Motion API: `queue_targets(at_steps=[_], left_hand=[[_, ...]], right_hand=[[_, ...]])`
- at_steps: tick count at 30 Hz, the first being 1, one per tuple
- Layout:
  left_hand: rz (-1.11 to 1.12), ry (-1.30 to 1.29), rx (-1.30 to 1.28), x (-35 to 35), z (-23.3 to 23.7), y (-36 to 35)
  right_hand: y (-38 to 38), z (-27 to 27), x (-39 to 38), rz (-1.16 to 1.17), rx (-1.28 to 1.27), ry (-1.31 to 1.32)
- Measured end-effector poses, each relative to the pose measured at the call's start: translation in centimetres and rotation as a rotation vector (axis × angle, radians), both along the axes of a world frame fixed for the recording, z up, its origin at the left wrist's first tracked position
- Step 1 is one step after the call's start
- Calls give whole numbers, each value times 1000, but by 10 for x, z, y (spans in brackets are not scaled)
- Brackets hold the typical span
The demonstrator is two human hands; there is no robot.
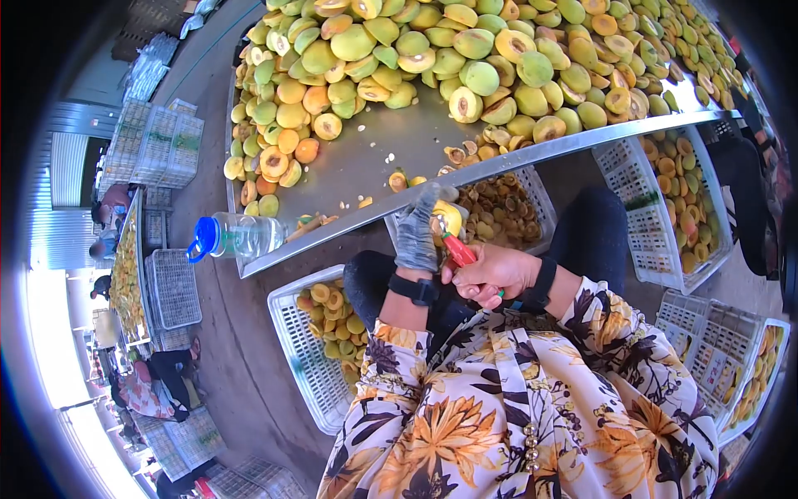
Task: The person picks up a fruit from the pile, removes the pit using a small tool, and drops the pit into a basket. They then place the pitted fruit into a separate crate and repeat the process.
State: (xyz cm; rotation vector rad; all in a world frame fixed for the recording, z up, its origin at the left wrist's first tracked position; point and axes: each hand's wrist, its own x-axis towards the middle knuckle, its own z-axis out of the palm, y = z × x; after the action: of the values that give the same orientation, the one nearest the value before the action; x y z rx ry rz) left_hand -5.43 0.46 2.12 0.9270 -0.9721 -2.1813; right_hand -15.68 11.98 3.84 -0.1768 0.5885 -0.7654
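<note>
My left hand (417, 230), in a grey glove, is closed around a yellow peach half (448, 218), just below the metal rim of the table. My bare right hand (500, 273) grips the red handle (460, 249) of a small tool. The tool's metal tip touches or lies very near the cut face of the fruit; glove and fruit partly hide it. Under both hands stands a white crate (539, 200) holding brownish fruit scraps (499, 208). Many green and yellow peach halves (482, 79) are heaped on the metal table (399, 137) ahead.
A large clear bottle with a blue cap (241, 236) lies at the table's left corner. Crates of fruit halves stand left (303, 366) and right (632, 179) of my legs. Farther left, people sit by another fruit-covered table (129, 274) and stacked crates (158, 141).
</note>
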Motion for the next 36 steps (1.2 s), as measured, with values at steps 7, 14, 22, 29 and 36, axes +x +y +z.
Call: queue_targets(at_steps=[7, 14, 22, 29, 36], left_hand=[[-183, -29, -381, 15, 10, -11], [101, 160, 139, 8, -6, -9], [302, -553, -824, 132, 10, -15], [639, -274, 15, 192, 43, -3], [454, -752, -717, 251, 14, 16]], right_hand=[[0, 8, 12, 62, -90, 36], [-2, 2, 20, 96, -213, -224], [9, 9, -19, 9, -338, 934], [11, -13, -15, -140, -351, 1146], [13, -3, -16, -128, -297, 1152]])
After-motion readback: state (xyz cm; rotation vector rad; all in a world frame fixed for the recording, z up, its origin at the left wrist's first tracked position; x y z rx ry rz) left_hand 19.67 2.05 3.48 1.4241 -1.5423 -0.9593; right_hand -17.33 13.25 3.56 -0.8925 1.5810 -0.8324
